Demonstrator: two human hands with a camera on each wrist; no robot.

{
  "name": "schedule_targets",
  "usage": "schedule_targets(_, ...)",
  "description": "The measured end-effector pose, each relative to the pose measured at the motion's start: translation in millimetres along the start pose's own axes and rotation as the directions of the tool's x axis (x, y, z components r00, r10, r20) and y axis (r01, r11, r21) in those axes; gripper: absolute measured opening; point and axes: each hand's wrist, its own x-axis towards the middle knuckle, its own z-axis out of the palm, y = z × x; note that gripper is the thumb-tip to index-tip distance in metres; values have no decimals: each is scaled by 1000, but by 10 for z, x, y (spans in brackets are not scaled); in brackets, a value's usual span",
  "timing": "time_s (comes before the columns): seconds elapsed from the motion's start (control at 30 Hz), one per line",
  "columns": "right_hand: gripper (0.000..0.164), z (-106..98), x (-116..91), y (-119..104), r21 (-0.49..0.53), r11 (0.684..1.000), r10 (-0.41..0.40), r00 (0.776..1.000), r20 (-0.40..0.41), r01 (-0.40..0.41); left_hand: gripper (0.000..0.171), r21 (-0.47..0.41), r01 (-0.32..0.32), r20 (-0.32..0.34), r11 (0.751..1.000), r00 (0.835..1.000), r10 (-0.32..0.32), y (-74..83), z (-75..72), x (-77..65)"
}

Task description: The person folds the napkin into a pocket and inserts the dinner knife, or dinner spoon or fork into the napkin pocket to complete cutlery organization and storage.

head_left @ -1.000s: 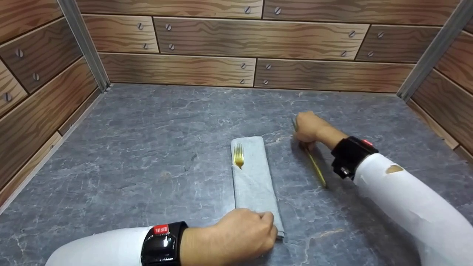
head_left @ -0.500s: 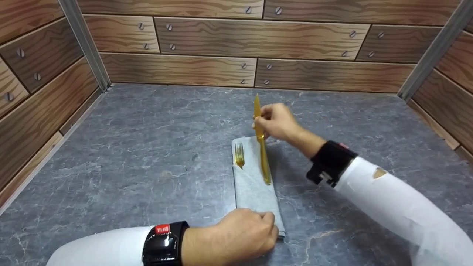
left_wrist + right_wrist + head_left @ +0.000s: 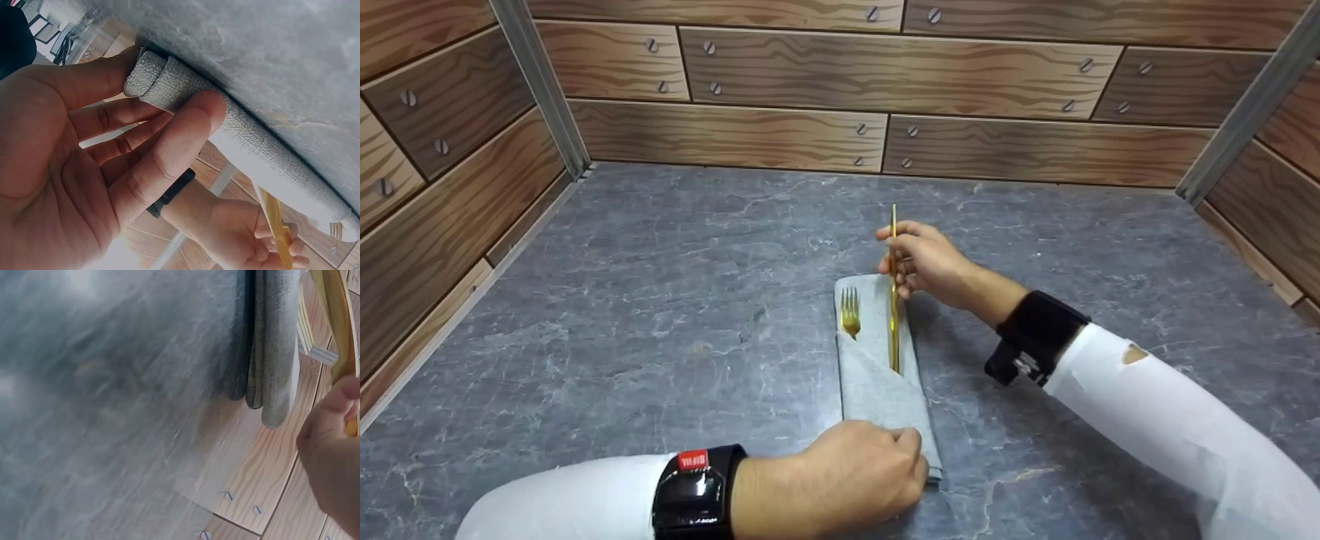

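Observation:
A light grey folded napkin (image 3: 877, 397) lies lengthwise on the table, with a slanting fold across its front. From its left side the tines of a gold fork (image 3: 850, 307) stick out, the handle hidden under the cloth. My left hand (image 3: 847, 472) pinches the near end of the napkin; thumb and fingers straddle its edge in the left wrist view. At the napkin's far end my right hand (image 3: 937, 266) pinches a gold table knife (image 3: 894, 322) by its blade. The knife's handle end meets the slanting fold; whether it is inside cannot be seen. The right wrist view shows the blade (image 3: 337, 326) from below.
Grey marbled tabletop (image 3: 682, 300) surrounds the napkin. Wood-patterned panels (image 3: 780, 135) stand at the back and both sides, with metal posts (image 3: 547, 90) in the corners.
My right hand has brought the knife leftward from the table to above the napkin, turned it edge-on, and lowered its handle end to the fold. My left hand has stayed in place.

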Motion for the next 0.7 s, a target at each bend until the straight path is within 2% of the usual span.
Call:
schedule_targets(0.2, 9, -11, 1, 39, -51, 999, 14, 998, 54, -12, 11, -3, -2, 1, 1000, 1000, 2, -6, -18, -26)
schedule_targets(0.33, 9, -5, 6, 75, -101, 994, 42, 998, 56, -36, 9, 6, 3, -22, 1000, 1000, -3, -4, -8, -36)
schedule_targets(0.47, 10, -9, -2, 107, -165, 982, 102, 991, 92, -86, 8, 7, 32, -21, 999, 999, -32, 17, -6, -30)
schedule_targets(0.7, 13, -1, -28, 134, -242, 960, 185, 968, 168, -141, 19, 49, 59, -23, 997, 998, -58, 40, -15, -36)
